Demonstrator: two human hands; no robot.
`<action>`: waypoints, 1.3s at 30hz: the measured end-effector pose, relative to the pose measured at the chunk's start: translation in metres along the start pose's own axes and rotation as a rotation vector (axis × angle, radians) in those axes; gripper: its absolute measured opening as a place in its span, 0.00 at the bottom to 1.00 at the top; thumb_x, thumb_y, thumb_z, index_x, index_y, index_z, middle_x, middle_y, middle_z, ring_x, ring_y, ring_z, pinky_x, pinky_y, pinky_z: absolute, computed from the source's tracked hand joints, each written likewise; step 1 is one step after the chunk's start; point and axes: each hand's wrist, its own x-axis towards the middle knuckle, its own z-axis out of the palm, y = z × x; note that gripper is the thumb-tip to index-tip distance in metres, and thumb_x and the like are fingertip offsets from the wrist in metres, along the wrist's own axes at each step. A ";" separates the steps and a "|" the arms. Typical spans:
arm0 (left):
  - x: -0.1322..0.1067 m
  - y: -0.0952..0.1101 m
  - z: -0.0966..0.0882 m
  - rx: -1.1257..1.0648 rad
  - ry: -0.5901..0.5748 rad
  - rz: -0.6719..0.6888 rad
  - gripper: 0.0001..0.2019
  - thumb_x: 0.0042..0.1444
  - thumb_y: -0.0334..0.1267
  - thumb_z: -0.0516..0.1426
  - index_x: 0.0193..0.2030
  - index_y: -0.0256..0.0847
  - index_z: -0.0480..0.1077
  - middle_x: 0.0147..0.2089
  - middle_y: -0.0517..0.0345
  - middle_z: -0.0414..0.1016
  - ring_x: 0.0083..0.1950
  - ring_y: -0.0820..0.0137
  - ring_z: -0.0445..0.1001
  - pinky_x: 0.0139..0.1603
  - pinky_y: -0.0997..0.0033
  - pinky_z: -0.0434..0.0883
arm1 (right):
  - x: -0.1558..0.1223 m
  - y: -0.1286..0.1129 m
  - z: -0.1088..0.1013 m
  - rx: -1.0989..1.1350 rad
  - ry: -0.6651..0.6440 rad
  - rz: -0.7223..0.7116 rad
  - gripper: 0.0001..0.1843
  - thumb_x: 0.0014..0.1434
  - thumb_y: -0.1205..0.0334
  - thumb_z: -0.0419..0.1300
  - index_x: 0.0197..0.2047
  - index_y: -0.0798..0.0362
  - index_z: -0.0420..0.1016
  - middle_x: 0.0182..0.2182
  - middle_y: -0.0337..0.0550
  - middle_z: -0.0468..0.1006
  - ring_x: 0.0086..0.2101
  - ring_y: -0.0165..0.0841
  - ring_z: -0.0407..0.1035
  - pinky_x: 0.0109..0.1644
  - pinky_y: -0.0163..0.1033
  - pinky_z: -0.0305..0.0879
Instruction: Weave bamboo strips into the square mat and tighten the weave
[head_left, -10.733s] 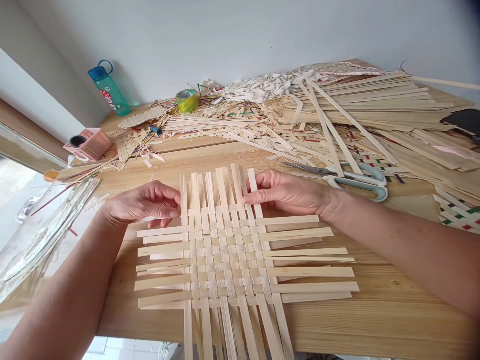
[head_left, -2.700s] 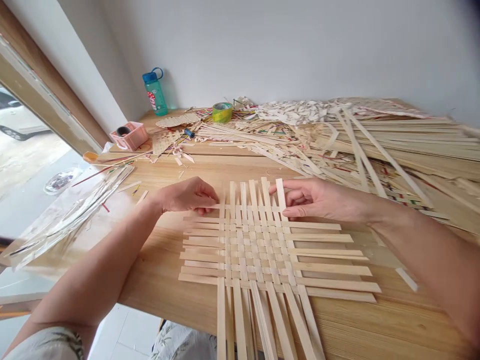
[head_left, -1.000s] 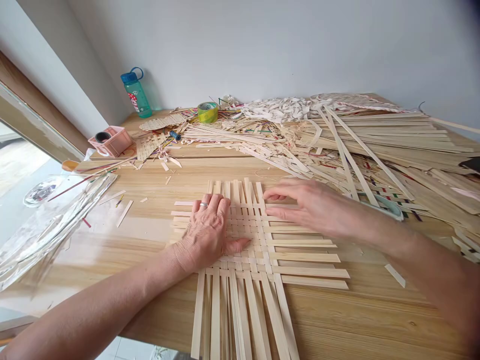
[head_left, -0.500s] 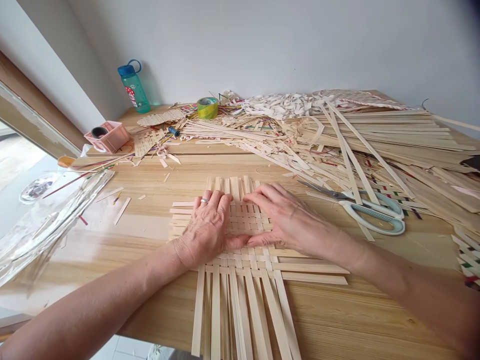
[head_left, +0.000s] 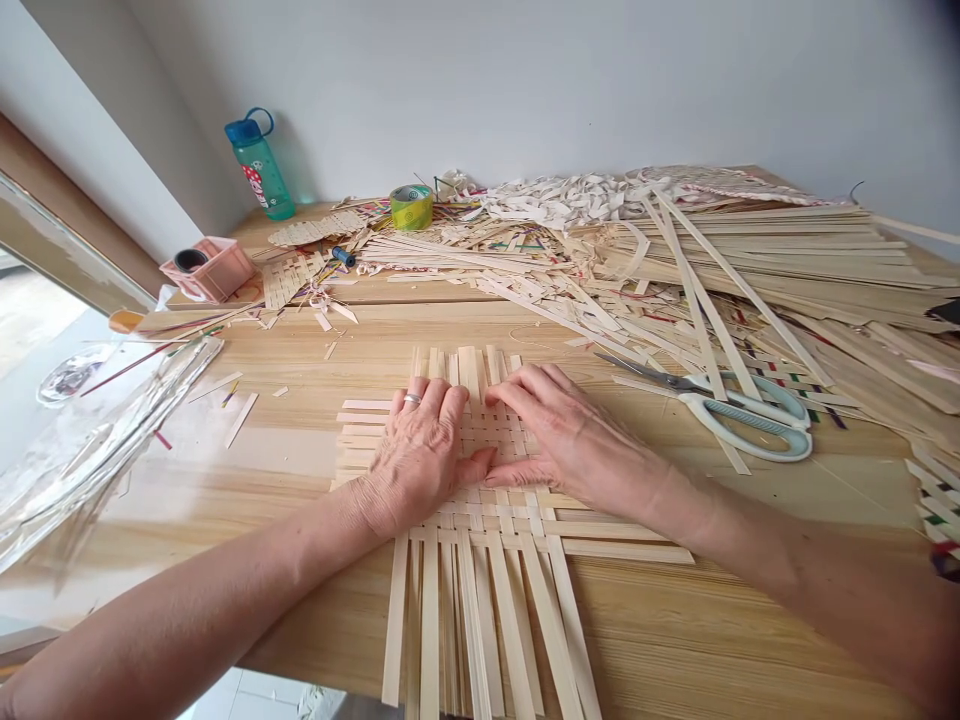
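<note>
A pale woven mat of flat wood strips (head_left: 491, 515) lies on the table, its long loose strip ends fanning toward me and shorter ends sticking out at the far and left sides. My left hand (head_left: 424, 435), with a ring on one finger, rests palm down on the mat's left half, fingers laid forward over the weave. On the right half is my right hand (head_left: 562, 430), thumb apart from its bent fingers, the tips touching the strips. Both thumbs nearly meet at the middle of the weave. The palms hide part of the mat.
White-handled scissors (head_left: 750, 420) lie half open to the right. Behind them spreads a heap of wood strips (head_left: 810, 255). Farther back stand a tape roll (head_left: 412, 208) and a teal bottle (head_left: 262, 175). A pink basket (head_left: 221, 270) and plastic wrapping (head_left: 112, 440) are at left.
The view has shifted slightly. Both hands stay on the mat in almost the same pose, with only a small movement of the thumbs and fingers.
</note>
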 end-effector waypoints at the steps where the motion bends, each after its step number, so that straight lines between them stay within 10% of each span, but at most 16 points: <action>1: 0.000 0.000 0.000 -0.001 0.001 0.003 0.21 0.58 0.45 0.63 0.52 0.35 0.65 0.52 0.45 0.69 0.53 0.53 0.66 0.54 0.53 0.66 | 0.000 -0.001 -0.001 -0.014 -0.002 0.001 0.36 0.48 0.39 0.71 0.50 0.56 0.69 0.43 0.51 0.70 0.45 0.45 0.64 0.47 0.47 0.65; 39: 0.012 0.002 0.011 0.068 -0.002 0.008 0.07 0.55 0.26 0.52 0.39 0.40 0.62 0.44 0.47 0.68 0.48 0.55 0.65 0.52 0.55 0.67 | -0.001 -0.013 0.010 -0.052 0.121 -0.042 0.31 0.50 0.35 0.66 0.40 0.55 0.67 0.36 0.49 0.72 0.38 0.43 0.63 0.42 0.46 0.64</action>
